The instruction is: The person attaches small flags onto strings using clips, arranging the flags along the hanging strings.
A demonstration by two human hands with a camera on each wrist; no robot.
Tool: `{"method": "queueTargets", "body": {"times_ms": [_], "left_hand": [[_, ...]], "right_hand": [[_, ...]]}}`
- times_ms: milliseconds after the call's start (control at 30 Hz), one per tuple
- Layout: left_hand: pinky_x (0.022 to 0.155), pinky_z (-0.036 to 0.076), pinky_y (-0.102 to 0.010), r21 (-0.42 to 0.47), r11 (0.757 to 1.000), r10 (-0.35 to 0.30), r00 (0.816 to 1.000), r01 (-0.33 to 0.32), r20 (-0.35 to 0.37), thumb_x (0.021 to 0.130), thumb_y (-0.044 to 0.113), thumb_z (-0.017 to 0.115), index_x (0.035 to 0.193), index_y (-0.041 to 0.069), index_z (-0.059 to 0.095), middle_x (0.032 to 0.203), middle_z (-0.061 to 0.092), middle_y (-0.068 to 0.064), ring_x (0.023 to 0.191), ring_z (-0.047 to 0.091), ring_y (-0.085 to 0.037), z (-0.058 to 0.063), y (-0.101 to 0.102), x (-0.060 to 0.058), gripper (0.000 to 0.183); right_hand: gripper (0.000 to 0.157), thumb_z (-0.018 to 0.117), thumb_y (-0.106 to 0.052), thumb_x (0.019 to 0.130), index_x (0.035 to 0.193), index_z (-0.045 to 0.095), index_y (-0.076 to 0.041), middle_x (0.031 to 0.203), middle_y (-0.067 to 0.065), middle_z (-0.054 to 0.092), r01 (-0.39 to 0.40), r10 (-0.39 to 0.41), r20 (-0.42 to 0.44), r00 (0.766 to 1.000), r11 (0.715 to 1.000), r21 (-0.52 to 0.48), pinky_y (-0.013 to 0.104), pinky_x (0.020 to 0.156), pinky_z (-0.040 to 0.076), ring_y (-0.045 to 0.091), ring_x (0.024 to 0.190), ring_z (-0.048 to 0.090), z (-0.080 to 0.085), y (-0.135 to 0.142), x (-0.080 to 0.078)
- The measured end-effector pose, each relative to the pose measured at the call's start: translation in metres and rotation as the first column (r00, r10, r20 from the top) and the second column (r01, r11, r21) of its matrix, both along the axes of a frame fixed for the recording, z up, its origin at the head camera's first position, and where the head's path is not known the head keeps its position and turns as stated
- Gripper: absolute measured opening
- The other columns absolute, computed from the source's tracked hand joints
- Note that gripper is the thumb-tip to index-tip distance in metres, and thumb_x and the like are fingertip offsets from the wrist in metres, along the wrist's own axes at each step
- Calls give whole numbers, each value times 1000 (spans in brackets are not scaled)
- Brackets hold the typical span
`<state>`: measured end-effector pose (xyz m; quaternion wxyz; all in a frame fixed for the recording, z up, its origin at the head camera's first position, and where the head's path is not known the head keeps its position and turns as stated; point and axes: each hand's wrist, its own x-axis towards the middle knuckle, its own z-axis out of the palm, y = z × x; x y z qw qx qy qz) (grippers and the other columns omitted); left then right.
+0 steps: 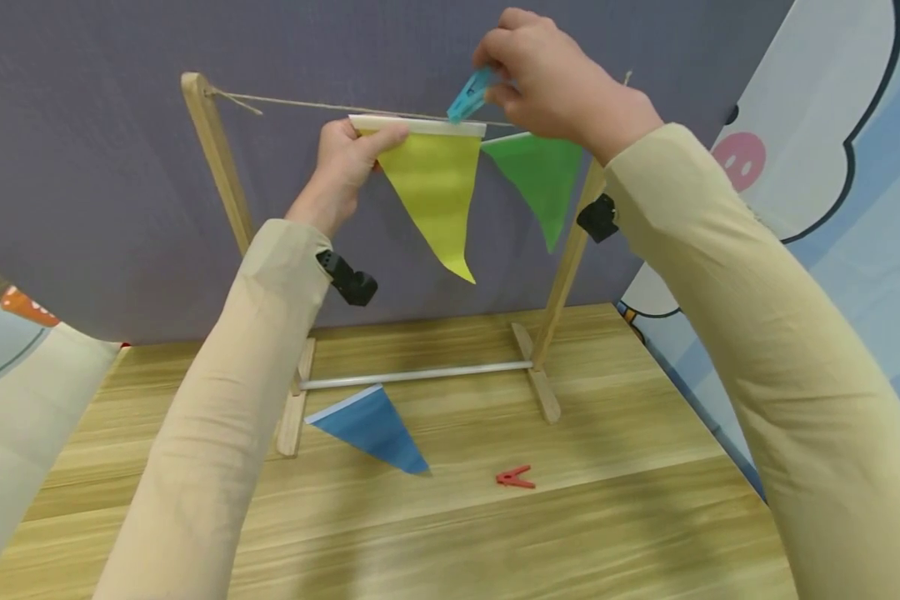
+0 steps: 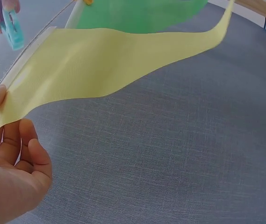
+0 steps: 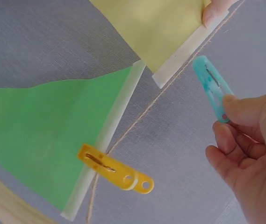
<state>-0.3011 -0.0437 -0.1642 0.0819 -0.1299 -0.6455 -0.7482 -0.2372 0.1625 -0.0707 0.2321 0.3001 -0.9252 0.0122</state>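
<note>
My left hand (image 1: 345, 162) pinches the left end of the white top band of a yellow pennant (image 1: 438, 183), holding it against a thin string (image 1: 307, 104). Above the string, my right hand (image 1: 543, 75) pinches a light blue clothespin (image 1: 468, 96) by its handle end. In the right wrist view the clothespin's tip is beside the string, a little apart from the yellow pennant's band. To the right, a green pennant (image 1: 536, 171) hangs from the string by a yellow clothespin (image 3: 114, 168), which my right hand hides in the head view.
The string spans two wooden posts (image 1: 221, 167) joined low down by a white rod (image 1: 420, 375). On the wooden table (image 1: 420, 542) lie a blue pennant (image 1: 371, 429) and a red clothespin (image 1: 515, 477). A grey panel (image 1: 105, 167) stands behind.
</note>
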Motion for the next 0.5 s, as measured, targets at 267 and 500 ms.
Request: {"method": "queueTargets", "body": {"times_ms": [267, 500], "left_hand": [[55, 34, -23, -11, 1000, -5, 1000, 6, 30, 80, 12, 75, 76, 11, 72, 68, 64, 3, 58, 48, -8, 2, 1, -1, 5], [57, 35, -22, -25, 1000, -2, 999, 3, 45, 80, 13, 75, 89, 9, 73, 72, 65, 3, 60, 49, -9, 2, 3, -2, 9]], "right_hand": [[27, 46, 2, 95, 117, 55, 13, 111, 26, 51, 14, -14, 6, 1000, 998, 58, 42, 95, 42, 36, 106, 48, 6, -10, -5], [26, 47, 1, 95, 115, 58, 13, 110, 24, 51, 44, -45, 11, 999, 995, 85, 41, 94, 43, 34, 106, 46, 10, -14, -7]]}}
